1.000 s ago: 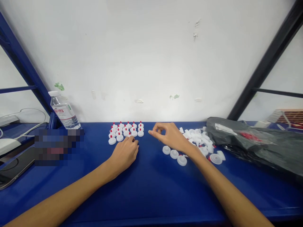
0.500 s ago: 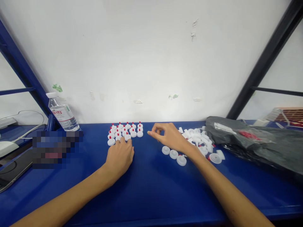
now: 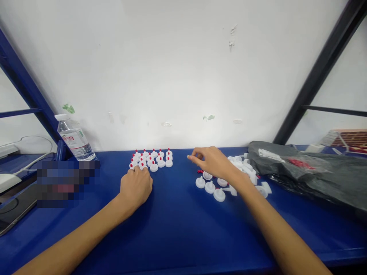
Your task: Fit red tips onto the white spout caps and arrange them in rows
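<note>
Rows of white round nozzle caps with red tips (image 3: 161, 163) stand upright on the blue table (image 3: 177, 229). At their near left edge is my left hand (image 3: 136, 187), its fingers bent down onto a front-row nozzle cap (image 3: 142, 165); the fingertips are partly hidden. My right hand (image 3: 212, 162) hovers over the left side of a loose pile of white plastic parts (image 3: 249, 170), thumb and fingers pinched together. Whether anything small is in that pinch cannot be seen. Just below it lie several white nozzle caps without red tips (image 3: 210, 187) and a small red piece (image 3: 200, 172).
A dark grey plastic bag (image 3: 315, 175) with red pieces showing lies at the right. On the left stand a water bottle (image 3: 75, 139) and a phone (image 3: 17, 210) beside a blurred-out patch. A white wall (image 3: 183, 76) rises behind the table, with metal frame posts either side.
My left hand has shifted left along the front row, uncovering a red-tipped cap. My right hand has moved right, back over the pile, and stays pinched.
</note>
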The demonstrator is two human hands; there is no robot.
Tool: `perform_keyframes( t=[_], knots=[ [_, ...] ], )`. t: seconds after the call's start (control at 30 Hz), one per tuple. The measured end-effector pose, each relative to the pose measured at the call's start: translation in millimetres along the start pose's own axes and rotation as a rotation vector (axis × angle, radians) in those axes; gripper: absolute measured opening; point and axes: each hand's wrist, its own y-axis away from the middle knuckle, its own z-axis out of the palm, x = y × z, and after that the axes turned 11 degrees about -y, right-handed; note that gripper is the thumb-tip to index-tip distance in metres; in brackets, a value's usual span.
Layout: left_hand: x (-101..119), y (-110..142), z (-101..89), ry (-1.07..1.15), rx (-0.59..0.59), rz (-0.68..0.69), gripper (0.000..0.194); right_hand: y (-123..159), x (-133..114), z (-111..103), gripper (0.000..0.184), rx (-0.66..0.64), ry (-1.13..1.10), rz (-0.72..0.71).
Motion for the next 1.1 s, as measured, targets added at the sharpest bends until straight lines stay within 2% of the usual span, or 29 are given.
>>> perform_keyframes(
  t=[0.1, 0.2, 0.3, 0.4, 0.5, 0.67, 0.8, 0.9, 1.1],
  knots=[
    [7.3, 1.8, -3.1, 0.068, 0.093, 0.071, 0.035, 0.2, 14.9, -13.3, 0.026, -0.066, 0.112, 0.082],
    [18.4, 6.0, -4.7, 0.225, 0.18, 0.216, 0.029, 0.1, 28.9, -21.2, 0.023, -0.11, 0.144, 0.128],
    [27.9, 10.2, -1.0, 0.46, 0.218, 0.39, 0.023, -1.4, 35.7, -17.3, 0.019, -0.118, 0.159, 0.132],
    [32.6, 9.9, 6.6, 0.615, 0.218, 0.494, 0.029, -3.2, 34.4, -6.0, 0.015, -0.132, 0.186, 0.129],
    [34.3, 3.4, 12.9, 0.696, 0.196, 0.486, 0.03, -3.4, 31.0, -0.3, 0.014, -0.136, 0.197, 0.135],
    [46.0, -13.9, 13.8, 0.767, 0.248, 0.432, 0.03, -0.5, 31.9, -12.4, 0.014, -0.151, 0.158, 0.192],
    [66.9, -32.4, 8.7, 0.76, 0.313, 0.489, 0.034, 3.1, 31.8, -18.9, 0.018, -0.201, 0.106, 0.234],
    [84.6, -48.8, 3.7, 0.763, 0.341, 0.526, 0.035, 5.3, 29.8, -17.6, 0.011, -0.235, 0.081, 0.252],
    [103.1, -66.0, -0.2, 0.749, 0.329, 0.626, 0.023, 4.1, 33.0, -20.9, 0.006, -0.258, 0.018, 0.221]
  ],
)
